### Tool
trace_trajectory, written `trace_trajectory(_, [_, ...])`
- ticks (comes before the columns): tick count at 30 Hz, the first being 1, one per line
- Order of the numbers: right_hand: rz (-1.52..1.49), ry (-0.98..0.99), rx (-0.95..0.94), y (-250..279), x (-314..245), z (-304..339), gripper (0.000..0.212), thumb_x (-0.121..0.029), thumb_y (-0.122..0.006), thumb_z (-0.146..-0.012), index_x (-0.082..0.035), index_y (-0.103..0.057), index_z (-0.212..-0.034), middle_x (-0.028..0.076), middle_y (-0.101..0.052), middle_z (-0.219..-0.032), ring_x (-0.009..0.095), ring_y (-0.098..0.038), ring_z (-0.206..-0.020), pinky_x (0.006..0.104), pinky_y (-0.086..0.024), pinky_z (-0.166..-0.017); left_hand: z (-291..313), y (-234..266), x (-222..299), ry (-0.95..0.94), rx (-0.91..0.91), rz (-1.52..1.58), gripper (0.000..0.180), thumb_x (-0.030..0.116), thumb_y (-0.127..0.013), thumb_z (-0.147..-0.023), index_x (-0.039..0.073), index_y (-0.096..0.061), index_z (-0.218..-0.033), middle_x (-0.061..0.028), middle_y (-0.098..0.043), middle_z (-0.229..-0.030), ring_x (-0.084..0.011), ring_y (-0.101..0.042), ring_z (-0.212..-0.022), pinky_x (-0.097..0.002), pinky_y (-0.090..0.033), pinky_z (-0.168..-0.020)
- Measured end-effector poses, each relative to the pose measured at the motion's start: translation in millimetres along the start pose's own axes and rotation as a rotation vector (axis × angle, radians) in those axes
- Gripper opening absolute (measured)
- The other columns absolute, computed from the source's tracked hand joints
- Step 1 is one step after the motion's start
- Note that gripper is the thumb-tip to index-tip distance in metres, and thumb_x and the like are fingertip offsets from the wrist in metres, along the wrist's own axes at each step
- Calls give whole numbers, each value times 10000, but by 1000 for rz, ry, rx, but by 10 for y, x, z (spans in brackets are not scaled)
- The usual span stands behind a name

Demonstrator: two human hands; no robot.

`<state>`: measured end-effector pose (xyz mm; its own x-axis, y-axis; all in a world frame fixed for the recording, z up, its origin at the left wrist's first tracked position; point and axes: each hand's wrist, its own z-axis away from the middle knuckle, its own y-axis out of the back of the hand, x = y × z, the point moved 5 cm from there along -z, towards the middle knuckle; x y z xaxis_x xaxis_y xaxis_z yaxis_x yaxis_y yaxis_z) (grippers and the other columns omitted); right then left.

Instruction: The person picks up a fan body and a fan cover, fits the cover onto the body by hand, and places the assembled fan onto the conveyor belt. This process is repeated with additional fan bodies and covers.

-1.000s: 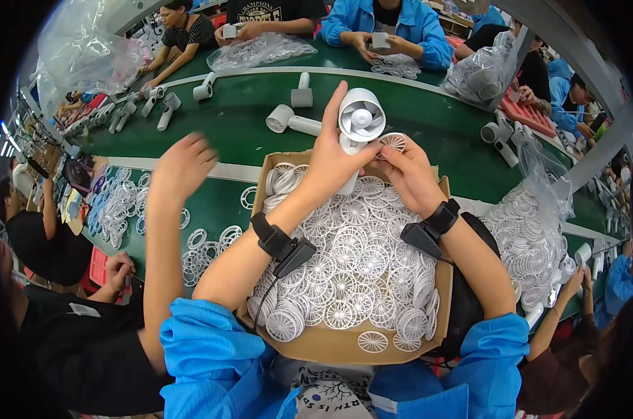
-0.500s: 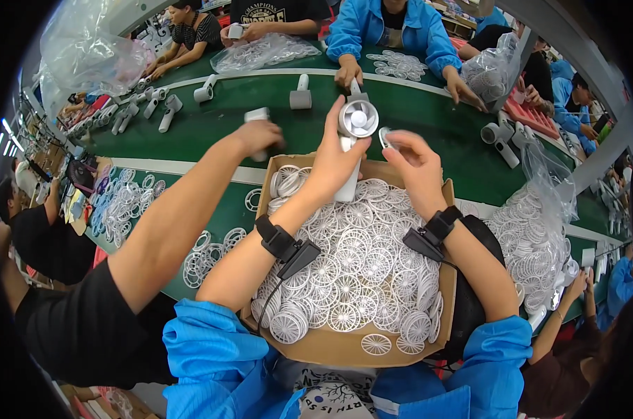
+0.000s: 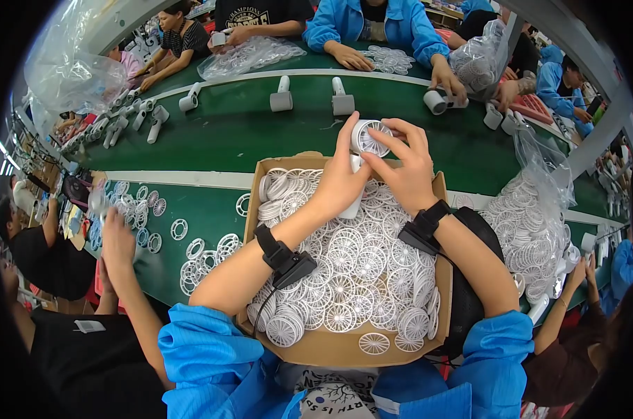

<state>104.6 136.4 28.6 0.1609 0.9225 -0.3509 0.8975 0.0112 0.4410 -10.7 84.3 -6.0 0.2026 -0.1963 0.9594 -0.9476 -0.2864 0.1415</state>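
My left hand (image 3: pixel 339 183) is closed round a white handheld fan (image 3: pixel 355 207), its round head tipped up and its handle pointing down toward me. A white spoked fan grille (image 3: pixel 376 142) lies over the front of that head. The fingertips and thumb of my right hand (image 3: pixel 408 167) press on the grille's face and edge. Whether the grille sits fully in the head I cannot tell. Below both hands a cardboard box (image 3: pixel 351 355) holds many loose white grilles (image 3: pixel 344 262).
A green conveyor belt (image 3: pixel 226 143) runs across, carrying several fans (image 3: pixel 281 98). White rings (image 3: pixel 179 229) lie left of the box, and a plastic bag of grilles (image 3: pixel 522 230) lies right. Co-workers sit opposite; at left a co-worker's hand (image 3: pixel 117 241) moves, blurred.
My right hand has brought the grille onto the fan head, which has turned to the right. The co-worker's arm at left has drawn back from the belt. A fan now stands farther off on the belt.
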Motion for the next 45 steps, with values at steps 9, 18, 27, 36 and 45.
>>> trace_trajectory(9, [28,-27,-50,-55,26,0,355,-135,-751,-698,-95,-685,-1045,89,-558,-1130,236,-522,-987,329,-460,-839,42,-35,-64,59,-12,-62,753,77,-538,-873,146,-67,-1456,-227,-572,-1101,-255,-642,-826,-362,-518,-640])
trace_trajectory(18, [-697,-522,-121,-210,172,36,451,-93,-581,-867,-124,-481,-1306,76,-536,-1177,186,-518,-1006,303,-447,-848,21,-54,31,48,-3,324,712,96,-528,-893,178,-100,-1456,-157,-559,-1091,-199,-609,-746,-297,-509,-570])
trace_trajectory(27, [-1083,-664,-235,-285,186,85,509,-105,-541,-901,-88,-358,-1376,73,-527,-1199,145,-529,-1068,278,-458,-866,60,51,93,60,-90,299,488,233,-376,-981,233,-219,-1443,-98,-538,-1052,-134,-572,-704,-251,-509,-533])
trace_trajectory(36, [-1109,-833,-254,-261,273,121,365,-207,-442,-970,-75,-436,-1311,54,-543,-1185,127,-517,-1080,275,-420,-920,6,110,86,-11,-136,-37,548,257,-493,-939,201,-256,-1431,-98,-590,-970,-128,-581,-594,-251,-511,-554])
trace_trajectory(45, [-802,-732,-194,-356,411,168,390,-333,-368,-998,-49,-507,-1226,59,-575,-1078,113,-578,-925,253,-477,-776,-28,93,-45,334,-107,199,655,213,-537,-903,173,-190,-1457,-129,-599,-1005,-170,-624,-674,-287,-534,-600])
